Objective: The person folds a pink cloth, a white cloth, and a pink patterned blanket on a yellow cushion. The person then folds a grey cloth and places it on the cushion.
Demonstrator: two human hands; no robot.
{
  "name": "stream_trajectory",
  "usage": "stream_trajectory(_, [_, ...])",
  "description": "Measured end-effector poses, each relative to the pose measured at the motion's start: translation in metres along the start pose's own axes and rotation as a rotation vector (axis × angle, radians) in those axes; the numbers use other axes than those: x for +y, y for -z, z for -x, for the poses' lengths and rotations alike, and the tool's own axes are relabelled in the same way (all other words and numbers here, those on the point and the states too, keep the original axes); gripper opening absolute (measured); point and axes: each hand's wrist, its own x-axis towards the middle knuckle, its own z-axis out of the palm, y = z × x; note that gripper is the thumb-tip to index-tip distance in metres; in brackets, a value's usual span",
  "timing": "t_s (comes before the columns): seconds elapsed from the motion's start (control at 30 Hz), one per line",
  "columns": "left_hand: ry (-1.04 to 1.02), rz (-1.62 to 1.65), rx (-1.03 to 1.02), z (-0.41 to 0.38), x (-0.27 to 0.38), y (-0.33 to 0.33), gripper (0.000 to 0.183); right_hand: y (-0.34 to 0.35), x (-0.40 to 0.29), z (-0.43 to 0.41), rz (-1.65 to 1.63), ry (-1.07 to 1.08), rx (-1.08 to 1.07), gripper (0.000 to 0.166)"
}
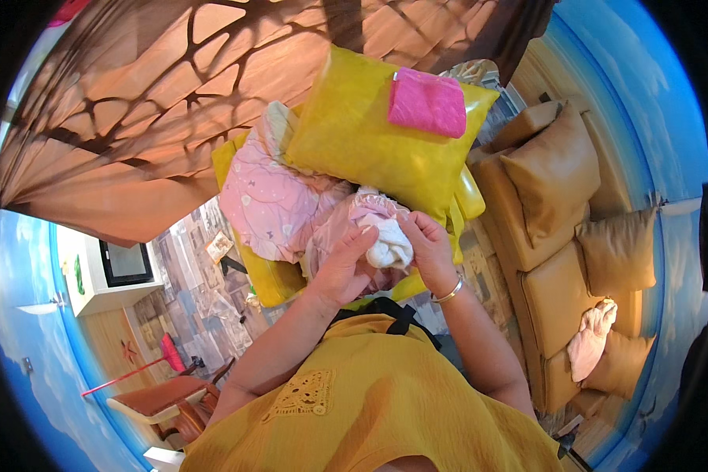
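Note:
Between my two hands is a bunched white cloth (390, 246), perhaps a small garment. My left hand (349, 265) grips its left side with the thumb on top. On the other side, the thumb and fingers of my right hand (428, 245) pinch its edge. Beneath lies a pile of pale pink fabric (330, 239) with a lacy trim (374, 203). To the left rests a pink patterned cloth bundle (271, 200). A yellow cushion (354, 130) leans beyond the hands, and a folded bright pink towel (428, 103) lies on it.
A tan sofa (557, 301) with several cushions lines the right, a light pink cloth (590, 342) on its seat. Brown patterned drapery (147, 118) hangs at upper left. At lower left are a brown chair (159, 401), a pink broom (170, 352) and a white cabinet (88, 271).

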Motion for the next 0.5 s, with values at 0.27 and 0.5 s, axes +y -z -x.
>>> stream_trajectory(0.27, [-0.133,-0.117,0.078,-0.004,0.000,0.023,0.027,-0.015,-0.023,0.024,0.989,0.827,0.029,0.016])
stream_trajectory(0.5, [-0.269,-0.519,0.184,-0.007,-0.009,0.028,0.027,-0.009,-0.014,0.019,1.108,0.791,0.114,0.015])
